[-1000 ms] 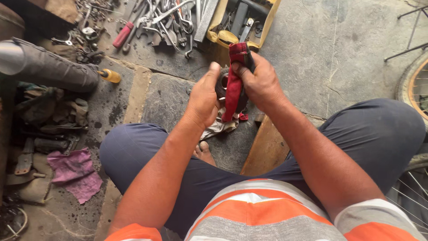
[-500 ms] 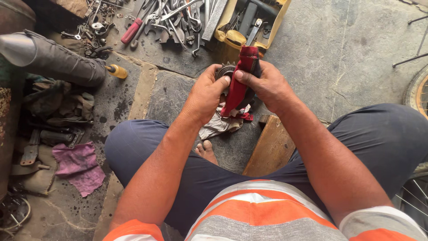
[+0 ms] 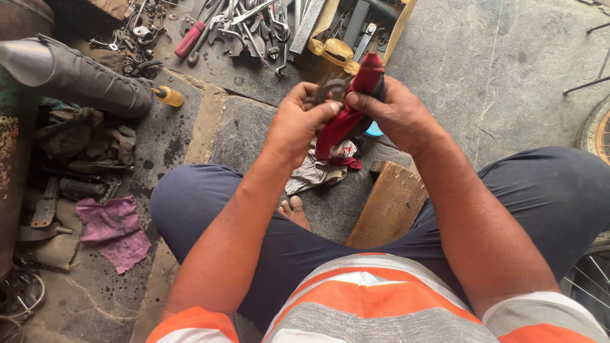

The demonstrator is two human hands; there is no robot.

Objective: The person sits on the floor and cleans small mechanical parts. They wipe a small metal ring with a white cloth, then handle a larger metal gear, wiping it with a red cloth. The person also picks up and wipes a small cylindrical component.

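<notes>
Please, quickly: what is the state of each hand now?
Left hand: closed, holding the toothed metal part.
Right hand: closed, pressing the red cloth onto that part.

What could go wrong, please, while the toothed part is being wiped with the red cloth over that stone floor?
The right hand presses the red cloth against the toothed metal part that the left hand grips; the teeth might snag the cloth or nick a fingertip. If either grip slips, the part could fall towards the bare foot directly below. The loose tools nearby could be knocked or lost track of.
</notes>
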